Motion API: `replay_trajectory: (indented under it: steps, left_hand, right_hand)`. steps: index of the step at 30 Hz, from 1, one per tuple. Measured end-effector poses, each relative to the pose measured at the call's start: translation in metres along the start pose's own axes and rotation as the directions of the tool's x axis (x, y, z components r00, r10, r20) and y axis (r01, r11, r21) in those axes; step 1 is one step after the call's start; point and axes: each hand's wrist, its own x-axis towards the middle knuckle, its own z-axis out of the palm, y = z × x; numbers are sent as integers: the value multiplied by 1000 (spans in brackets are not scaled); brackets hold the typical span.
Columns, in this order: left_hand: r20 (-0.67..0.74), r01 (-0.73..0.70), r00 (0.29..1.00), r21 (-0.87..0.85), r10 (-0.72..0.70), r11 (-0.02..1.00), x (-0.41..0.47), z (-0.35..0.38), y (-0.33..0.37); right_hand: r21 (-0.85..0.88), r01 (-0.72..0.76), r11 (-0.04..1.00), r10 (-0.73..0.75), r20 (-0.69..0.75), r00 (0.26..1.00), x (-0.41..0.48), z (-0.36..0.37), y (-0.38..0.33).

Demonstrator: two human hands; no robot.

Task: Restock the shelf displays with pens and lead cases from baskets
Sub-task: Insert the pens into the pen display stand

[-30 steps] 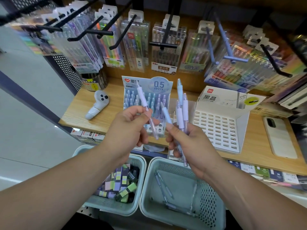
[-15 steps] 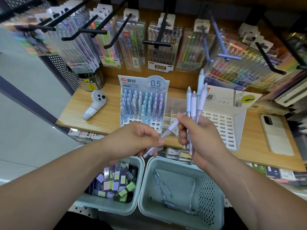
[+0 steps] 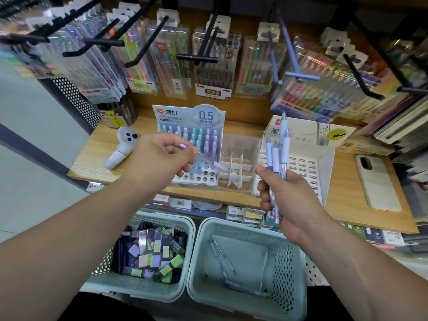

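My left hand [image 3: 162,156] pinches a single lilac pen [image 3: 212,162], held nearly flat over the front holes of the blue 0.5 mm pen display [image 3: 203,177] on the wooden shelf. My right hand [image 3: 284,195] grips a bunch of several pens [image 3: 276,158] upright, in front of the white lead case display [image 3: 305,163]. Below, the right basket [image 3: 201,262] holds a few loose pens [image 3: 222,258]. The left basket [image 3: 185,224] is filled with lead cases [image 3: 152,253].
A clear divider tray [image 3: 234,167] stands between the two displays. A white controller [image 3: 121,147] lies at the shelf's left, a phone [image 3: 377,181] at its right. Black and blue hooks [image 3: 196,57] with hanging pen packs jut out above the shelf.
My left hand has drawn one pen away from the bunch and moved it left and up to the 0.5 mm display. My right hand shifted right with the remaining pens.
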Motion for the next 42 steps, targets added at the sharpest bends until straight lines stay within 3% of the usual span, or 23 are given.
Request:
replay_trajectory:
  steps: [5, 11, 21, 26, 34, 39, 42]
  left_hand:
    - [-62, -145, 979, 462, 195, 875, 7, 14, -9]
    - [-45, -176, 964, 627, 261, 759, 12, 26, -15]
    - [-67, -101, 981, 624, 182, 775, 15, 36, -12]
    - [-76, -124, 979, 510, 189, 851, 7, 37, -6]
    - [-3, -179, 979, 454, 203, 873, 8, 30, -18]
    - [51, -359, 907, 616, 419, 701, 12, 23, -24]
    - [13, -333, 917, 577, 399, 746, 8, 29, -16]
  right_hand:
    - [4, 3, 1000, -3, 31, 1000, -1, -9, -2]
    - [-4, 18, 1000, -18, 64, 998, -3, -12, -3]
    - [-47, 24, 999, -19, 111, 994, -6, -9, -4]
    - [-19, -1, 1000, 4, 153, 988, -7, -6, -4]
    - [-25, 16, 1000, -10, 232, 973, -11, 1, -2]
    - [-41, 16, 999, -7, 221, 975, -12, 3, 0]
    - [-43, 16, 999, -6, 223, 975, -12, 4, -1]
